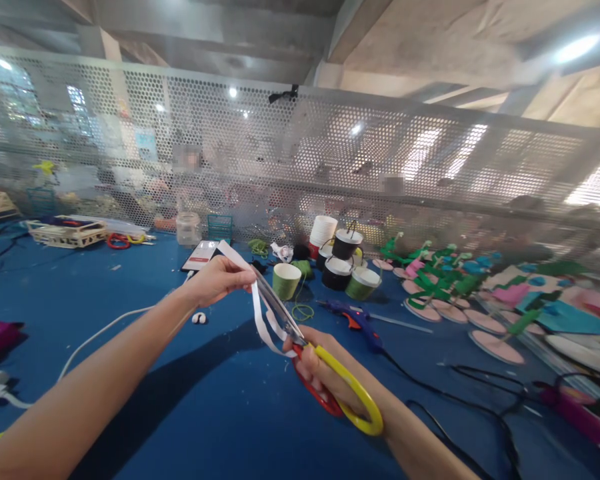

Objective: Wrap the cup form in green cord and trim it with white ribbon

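My left hand (pixel 219 278) is closed in a pinch on a white paper strip (pixel 260 313), held above the blue table (pixel 190 400). The strip loops down toward my right hand (pixel 325 373). That hand is wrapped round the handles of a pair of scissors (pixel 330 373) with one yellow and one red loop. The scissor blades point up and left along the strip, close to my left fingers.
A green paper cup (pixel 285 280), black and white cups (pixel 340 260) and a blue glue gun (pixel 357 323) stand behind my hands. Pink discs with green shapes (pixel 445 293) lie at the right. Cables (pixel 460 393) cross the table at the right, a white cord (pixel 105 330) at the left. A perforated metal screen (pixel 300 167) closes the far edge.
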### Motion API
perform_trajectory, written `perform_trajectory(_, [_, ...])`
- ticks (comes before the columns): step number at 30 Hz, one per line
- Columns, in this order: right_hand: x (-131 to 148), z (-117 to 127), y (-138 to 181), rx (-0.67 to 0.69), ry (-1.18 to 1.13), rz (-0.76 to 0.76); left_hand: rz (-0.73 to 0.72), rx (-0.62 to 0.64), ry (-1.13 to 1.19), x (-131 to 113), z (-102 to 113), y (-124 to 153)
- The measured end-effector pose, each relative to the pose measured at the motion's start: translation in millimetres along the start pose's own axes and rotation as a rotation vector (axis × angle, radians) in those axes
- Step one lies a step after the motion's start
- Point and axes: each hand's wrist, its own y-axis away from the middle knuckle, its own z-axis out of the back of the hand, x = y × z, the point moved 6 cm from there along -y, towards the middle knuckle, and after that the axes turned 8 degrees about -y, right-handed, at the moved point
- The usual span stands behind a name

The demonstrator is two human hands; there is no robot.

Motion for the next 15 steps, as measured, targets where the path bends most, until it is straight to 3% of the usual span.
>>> perform_trajectory(15, [2.6,-3.2,1.5,-0.046,0.009,-0.054,0.025,0.029,-0.113,-1.0,4.8,-2.2])
